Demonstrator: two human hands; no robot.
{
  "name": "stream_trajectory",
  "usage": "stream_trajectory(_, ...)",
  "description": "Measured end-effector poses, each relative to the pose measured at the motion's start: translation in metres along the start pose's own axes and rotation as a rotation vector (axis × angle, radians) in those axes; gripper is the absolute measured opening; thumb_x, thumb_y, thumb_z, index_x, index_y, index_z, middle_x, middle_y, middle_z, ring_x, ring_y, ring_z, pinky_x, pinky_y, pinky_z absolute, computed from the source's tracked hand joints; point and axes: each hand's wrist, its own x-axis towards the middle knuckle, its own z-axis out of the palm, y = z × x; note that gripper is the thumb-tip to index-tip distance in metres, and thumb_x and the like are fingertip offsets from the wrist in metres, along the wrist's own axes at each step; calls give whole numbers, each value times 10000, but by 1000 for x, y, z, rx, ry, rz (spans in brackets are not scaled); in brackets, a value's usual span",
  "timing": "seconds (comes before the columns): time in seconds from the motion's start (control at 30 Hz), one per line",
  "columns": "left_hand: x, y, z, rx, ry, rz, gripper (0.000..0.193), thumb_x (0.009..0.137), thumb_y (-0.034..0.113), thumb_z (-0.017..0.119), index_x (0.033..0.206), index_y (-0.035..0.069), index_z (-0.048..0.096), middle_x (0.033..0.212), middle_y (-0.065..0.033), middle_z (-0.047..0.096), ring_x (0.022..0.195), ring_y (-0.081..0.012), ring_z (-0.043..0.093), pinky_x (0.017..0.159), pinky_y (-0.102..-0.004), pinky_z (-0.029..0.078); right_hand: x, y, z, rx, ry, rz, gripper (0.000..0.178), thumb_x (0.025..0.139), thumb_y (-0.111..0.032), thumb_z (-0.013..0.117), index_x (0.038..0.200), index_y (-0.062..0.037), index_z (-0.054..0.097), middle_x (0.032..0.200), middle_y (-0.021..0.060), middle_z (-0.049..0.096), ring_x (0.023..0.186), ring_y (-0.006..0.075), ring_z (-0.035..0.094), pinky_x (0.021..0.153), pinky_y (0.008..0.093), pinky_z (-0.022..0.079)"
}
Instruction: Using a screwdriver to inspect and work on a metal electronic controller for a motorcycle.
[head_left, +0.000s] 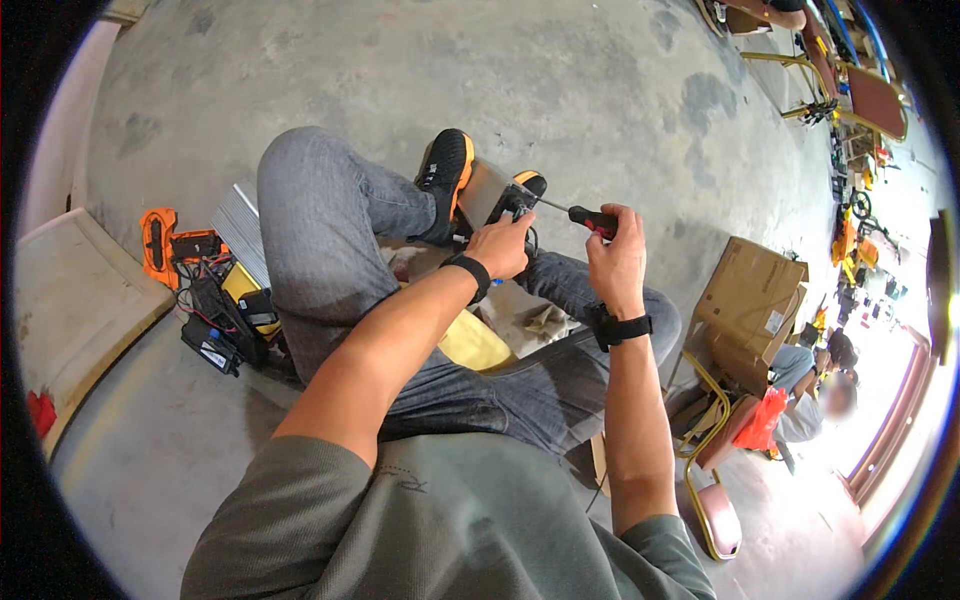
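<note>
My right hand (618, 255) is closed around the black-and-red handle of a screwdriver (592, 220). The screwdriver's thin metal shaft points left, and its tip reaches a grey metal box (482, 187) between my feet. On the box's near right side is a black part (511, 204), with dark cable beside it. My left hand (500, 248) grips this black part, index finger stretched along it; the fingers partly hide what lies under them. Exactly where the screwdriver tip touches is too small to make out.
At my left lie an orange plastic part (158, 245), a ribbed metal piece (240, 235) and black devices with wires (215, 335). Yellow material (475, 343) lies between my legs. To the right stand a cardboard box (745, 310) and a gold-framed chair (715, 500); another person sits beyond.
</note>
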Motion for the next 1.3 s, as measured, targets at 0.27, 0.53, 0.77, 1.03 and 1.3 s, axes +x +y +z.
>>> stream_trajectory(0.27,-1,-1,-1,3,-5,-13,691,813,134,573,1456,113,323,1290,-228,491,1149,-427,525,948,-506,448,-1,-21,-3,-75,-13,114,303,822,-28,622,1120,-15,568,1016,215,582,908,368,617,773,439,499)
stream_trajectory(0.53,-2,2,-3,-4,-22,-24,690,812,123,564,1459,116,325,1331,-223,473,1181,-426,507,965,-500,441,-2,-5,-3,-13,5,15,297,824,4,593,1119,-9,568,1056,201,582,930,366,623,796,430,506)
stream_trajectory(0.77,-3,4,-6,-3,-35,-32,692,811,111,550,1464,117,321,1321,-227,476,1187,-423,504,970,-498,439,-2,-5,-4,6,-37,29,323,784,43,577,1106,9,564,1084,197,566,964,347,616,825,417,502)
stream_trajectory(1.03,1,-1,0,16,-15,-21,705,815,127,579,1468,115,313,1311,-229,480,1168,-422,514,961,-496,448,-1,-7,-9,6,-6,50,296,800,13,582,1096,10,571,1046,185,581,941,332,612,827,398,492)
stream_trajectory(1.3,-3,3,-5,4,-36,-22,724,844,245,606,1483,122,287,1342,-271,454,1187,-449,499,978,-505,433,2,-5,-9,36,28,71,275,827,-20,579,1099,13,564,1058,190,577,956,349,605,836,408,489)
